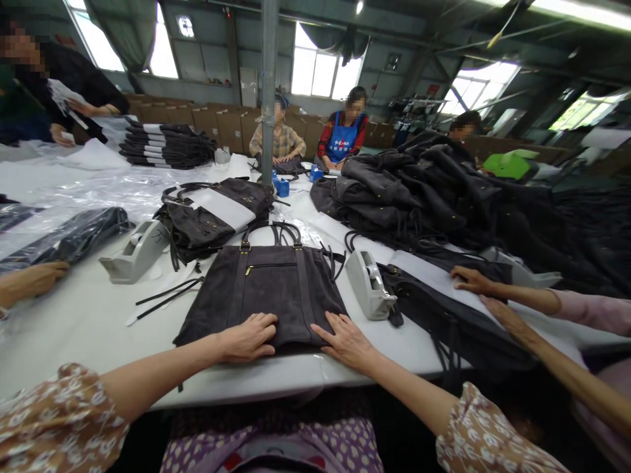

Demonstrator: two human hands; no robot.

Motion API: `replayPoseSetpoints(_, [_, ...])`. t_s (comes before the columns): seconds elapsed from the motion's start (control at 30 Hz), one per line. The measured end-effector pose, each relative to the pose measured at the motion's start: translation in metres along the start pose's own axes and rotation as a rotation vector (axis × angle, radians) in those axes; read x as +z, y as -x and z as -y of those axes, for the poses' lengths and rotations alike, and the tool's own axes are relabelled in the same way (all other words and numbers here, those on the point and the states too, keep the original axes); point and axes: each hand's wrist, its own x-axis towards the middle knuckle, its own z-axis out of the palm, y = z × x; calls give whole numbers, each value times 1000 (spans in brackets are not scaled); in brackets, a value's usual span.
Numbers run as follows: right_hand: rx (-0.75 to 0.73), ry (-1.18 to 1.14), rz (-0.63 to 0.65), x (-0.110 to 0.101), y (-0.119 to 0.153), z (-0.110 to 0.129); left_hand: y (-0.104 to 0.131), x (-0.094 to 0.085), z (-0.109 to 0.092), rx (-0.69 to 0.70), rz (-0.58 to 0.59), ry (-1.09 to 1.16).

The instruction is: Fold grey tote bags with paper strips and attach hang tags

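A dark grey handbag (pixel 271 289) lies flat on the white table before me, its handles pointing away and a zip pocket with a gold pull facing up. My left hand (pixel 249 338) rests on its lower edge, fingers lying on the fabric. Near the bag's lower right corner, my right hand (pixel 345 338) lies flat with fingers spread. Neither hand grips anything that I can see. Grey tape dispensers stand on either side, one (pixel 369 286) close by the bag's right edge and another (pixel 135 253) farther left. Loose dark straps (pixel 170 292) lie left of the bag.
Another bag with a white paper band (pixel 217 213) lies behind mine. A large heap of dark bags (pixel 424 190) fills the right back. At right, a co-worker's hands (pixel 476 282) press a banded bag. A co-worker's hand (pixel 37 282) touches a plastic-wrapped bag at left. A metal post (pixel 269 92) rises mid-table.
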Motion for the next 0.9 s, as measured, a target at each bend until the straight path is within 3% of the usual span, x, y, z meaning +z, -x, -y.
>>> replayPoseSetpoints(0.1, [13,-14,-14,6,1,0,-14,8,-1,-27,-38,7])
replayPoseSetpoints(0.23, [37,-64,-11,9,6,1,-28,27,0,99,44,-63])
replayPoseSetpoints(0.37, [111,-190,53,-5,2,5,-35,46,2,88,51,-101])
replayPoseSetpoints(0.5, [277,-331,204,-31,-35,16,-36,50,1,81,32,-120])
replayPoseSetpoints(0.57, [290,-304,172,-38,-59,22,-37,50,0,87,27,-135])
replayPoseSetpoints(0.67, [172,-239,89,-36,-74,25,-38,53,-1,89,19,-164])
replayPoseSetpoints(0.77, [131,-287,105,-24,-61,19,-38,58,2,92,1,-183])
replayPoseSetpoints(0.9, [201,-364,50,-6,-35,13,-37,61,7,129,-1,-175])
